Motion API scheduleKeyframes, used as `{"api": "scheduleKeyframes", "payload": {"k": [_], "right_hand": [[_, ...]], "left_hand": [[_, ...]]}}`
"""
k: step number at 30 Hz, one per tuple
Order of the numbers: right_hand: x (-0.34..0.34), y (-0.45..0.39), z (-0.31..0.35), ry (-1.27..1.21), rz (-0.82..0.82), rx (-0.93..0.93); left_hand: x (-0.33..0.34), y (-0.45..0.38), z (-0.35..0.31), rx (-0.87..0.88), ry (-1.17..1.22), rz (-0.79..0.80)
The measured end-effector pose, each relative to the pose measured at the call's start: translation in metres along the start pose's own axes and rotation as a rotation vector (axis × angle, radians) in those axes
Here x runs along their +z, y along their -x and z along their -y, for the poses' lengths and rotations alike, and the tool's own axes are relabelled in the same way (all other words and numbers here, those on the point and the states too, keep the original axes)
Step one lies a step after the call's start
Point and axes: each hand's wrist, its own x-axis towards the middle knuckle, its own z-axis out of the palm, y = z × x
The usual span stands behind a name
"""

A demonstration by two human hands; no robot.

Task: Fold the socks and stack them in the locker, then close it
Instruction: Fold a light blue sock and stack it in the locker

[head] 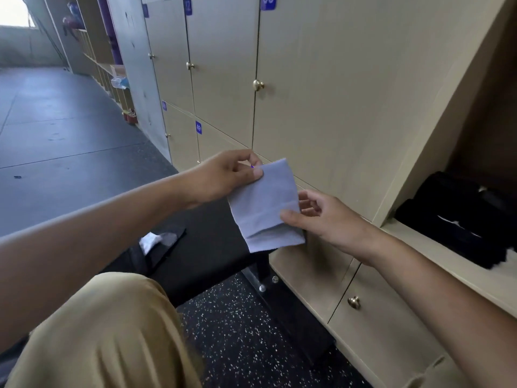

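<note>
Both hands, left hand and right hand, pinch a folded lavender sock in midair, the open locker nearer the right.

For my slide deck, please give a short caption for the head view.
Both hands, left and right, pinch a folded light-blue sock beside the open locker holding dark socks.

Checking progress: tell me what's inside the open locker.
The open locker holds dark folded garments with white patches showing; its far back is in shadow, and whatever lies under them is covered.
</note>
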Motion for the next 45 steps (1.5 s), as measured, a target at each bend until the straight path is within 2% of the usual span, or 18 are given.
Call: {"api": "scheduleKeyframes", "payload": {"k": [3, 6, 8, 11, 13, 15, 18, 23, 26, 32, 36, 40, 45], "right_hand": [[-0.008, 0.005, -0.004, 0.000, -0.049, 0.030], [-0.015, 0.010, -0.003, -0.105, -0.157, 0.050], [-0.020, 0.013, -0.001, -0.158, -0.228, 0.054], [-0.026, 0.016, 0.000, -0.173, -0.315, 0.058], [-0.030, 0.019, 0.000, -0.199, -0.349, 0.059], [-0.034, 0.020, 0.000, -0.215, -0.366, 0.053], [-0.040, 0.021, -0.004, -0.270, -0.371, 0.065], [-0.046, 0.028, -0.010, -0.421, -0.240, 0.075], [-0.049, 0.029, -0.015, -0.464, -0.207, 0.091], [-0.066, 0.037, -0.023, -0.319, -0.464, 0.187], [-0.078, 0.045, -0.029, -0.129, -0.599, 0.228], [-0.079, 0.048, -0.030, -0.039, -0.624, 0.250], [-0.065, 0.045, -0.021, 0.029, -0.561, 0.246]], "left_hand": [[0.019, -0.011, -0.006, -0.032, 0.168, -0.068], [0.035, -0.023, -0.009, -0.099, 0.274, -0.137], [0.047, -0.029, -0.011, -0.120, 0.263, -0.199], [0.066, -0.030, -0.023, -0.059, 0.096, -0.333], [0.076, -0.027, -0.030, -0.001, 0.070, -0.295], [0.087, -0.024, -0.038, 0.009, 0.121, -0.184], [0.104, -0.021, -0.043, -0.045, 0.342, -0.067], [0.121, -0.018, -0.039, -0.122, 0.588, 0.000], [0.123, -0.020, -0.033, -0.115, 0.586, -0.033], [0.111, -0.028, -0.017, -0.121, 0.417, -0.205], [0.103, -0.032, -0.007, -0.153, 0.406, -0.223], [0.106, -0.031, -0.009, -0.147, 0.426, -0.199], [0.122, -0.029, -0.020, -0.153, 0.421, -0.176]]}}
